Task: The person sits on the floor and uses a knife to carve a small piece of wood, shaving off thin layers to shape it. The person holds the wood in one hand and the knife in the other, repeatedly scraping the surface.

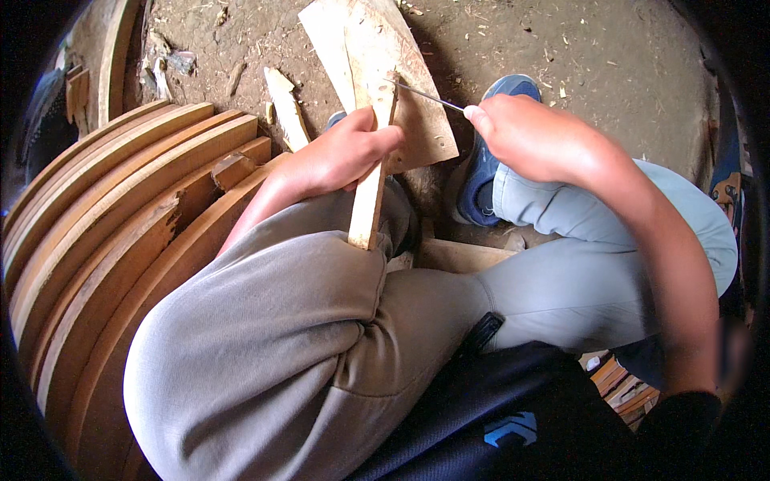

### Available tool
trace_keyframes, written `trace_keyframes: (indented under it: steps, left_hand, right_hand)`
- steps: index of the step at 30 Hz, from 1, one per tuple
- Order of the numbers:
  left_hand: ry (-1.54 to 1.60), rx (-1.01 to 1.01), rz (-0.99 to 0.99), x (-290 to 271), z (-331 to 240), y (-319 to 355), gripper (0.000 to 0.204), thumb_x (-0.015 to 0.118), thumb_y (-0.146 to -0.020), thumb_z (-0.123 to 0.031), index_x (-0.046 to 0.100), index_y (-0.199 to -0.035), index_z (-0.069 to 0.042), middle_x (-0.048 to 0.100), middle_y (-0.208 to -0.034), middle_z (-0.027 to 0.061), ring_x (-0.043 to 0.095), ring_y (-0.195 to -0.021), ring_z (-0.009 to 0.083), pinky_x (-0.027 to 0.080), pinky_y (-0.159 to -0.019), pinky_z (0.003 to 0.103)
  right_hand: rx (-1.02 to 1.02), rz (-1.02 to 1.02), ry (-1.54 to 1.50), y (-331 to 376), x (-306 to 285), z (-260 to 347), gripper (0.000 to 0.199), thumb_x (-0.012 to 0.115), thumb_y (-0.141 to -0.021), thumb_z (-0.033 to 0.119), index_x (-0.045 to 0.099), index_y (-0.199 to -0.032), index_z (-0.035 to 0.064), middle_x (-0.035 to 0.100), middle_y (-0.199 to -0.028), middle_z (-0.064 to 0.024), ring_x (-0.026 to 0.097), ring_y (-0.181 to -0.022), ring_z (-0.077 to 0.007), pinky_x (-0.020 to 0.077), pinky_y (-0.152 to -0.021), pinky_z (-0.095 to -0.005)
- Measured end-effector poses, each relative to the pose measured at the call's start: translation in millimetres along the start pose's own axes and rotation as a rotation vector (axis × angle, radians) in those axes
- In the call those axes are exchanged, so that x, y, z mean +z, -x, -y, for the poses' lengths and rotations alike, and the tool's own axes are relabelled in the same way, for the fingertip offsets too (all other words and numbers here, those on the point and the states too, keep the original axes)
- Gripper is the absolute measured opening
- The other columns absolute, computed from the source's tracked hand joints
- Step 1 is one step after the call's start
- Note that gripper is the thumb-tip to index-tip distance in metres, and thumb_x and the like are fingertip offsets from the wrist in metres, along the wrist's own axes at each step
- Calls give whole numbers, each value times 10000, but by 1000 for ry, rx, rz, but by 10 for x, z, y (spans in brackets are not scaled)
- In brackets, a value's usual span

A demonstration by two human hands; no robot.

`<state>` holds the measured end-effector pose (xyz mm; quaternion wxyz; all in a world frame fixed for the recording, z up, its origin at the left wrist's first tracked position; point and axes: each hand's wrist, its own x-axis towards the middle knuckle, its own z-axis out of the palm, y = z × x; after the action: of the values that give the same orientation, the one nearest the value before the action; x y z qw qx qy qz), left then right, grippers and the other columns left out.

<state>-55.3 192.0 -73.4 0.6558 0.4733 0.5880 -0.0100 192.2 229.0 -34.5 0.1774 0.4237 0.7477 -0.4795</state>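
My left hand [349, 156] is closed around the middle of a narrow wooden stick [369, 208], whose near end lies against my left trouser leg. My right hand [525, 136] is closed on a tool with a thin metal shaft [433, 98]; its handle is hidden inside my fist. The tip of that shaft is at the far end of the stick, though I cannot tell whether it touches. Just behind the stick is a wide flat wooden board [425, 132], close to my feet.
Several curved wooden pieces [144, 192] are stacked along the left. A broken wood offcut [286, 108] lies on the dirt floor [609, 88] among chips. My blue shoe [479, 180] is beside the board. Another wooden piece [461, 255] lies between my legs.
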Motion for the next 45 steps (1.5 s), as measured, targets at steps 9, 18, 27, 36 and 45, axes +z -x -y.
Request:
trace_keyframes:
  steps: [9,18,27,36,45]
  left_hand:
    - [-55,-58,60,-23,-71,-10,377,554,-951,-337,548,-1043,28,545,-814,29,501,-702,115,433,-611,287]
    - [-11,-102,74,-27,-82,23,341,553,-955,-327,542,-1045,1,530,-804,16,484,-677,103,415,-580,273]
    - [62,32,38,29,-75,66,255,516,-945,-252,560,-985,-5,552,-818,35,524,-746,128,459,-683,291]
    - [53,36,64,17,-58,67,283,502,-965,-266,554,-1034,3,571,-879,57,542,-802,144,467,-725,308]
    - [78,31,90,6,-23,44,301,496,-976,-270,529,-1090,7,574,-903,62,549,-825,150,472,-745,310]
  right_hand:
    - [276,-118,-69,-49,274,71,446,329,-1045,256,638,-968,-57,650,-931,-316,633,-934,-475,488,-814,-549]
    - [369,-247,-113,76,422,302,330,398,-977,169,635,-1012,-59,678,-937,-306,678,-946,-434,544,-805,-518]
    - [242,-262,-219,-4,605,81,418,343,-1034,236,610,-943,-72,659,-892,-316,652,-912,-473,511,-800,-526]
    - [114,-109,-191,-41,295,-96,499,301,-1053,295,617,-926,-69,639,-928,-324,613,-922,-482,465,-857,-513]
    - [-48,21,33,14,3,-94,459,321,-1048,238,584,-869,-92,620,-823,-310,610,-794,-465,476,-787,-516]
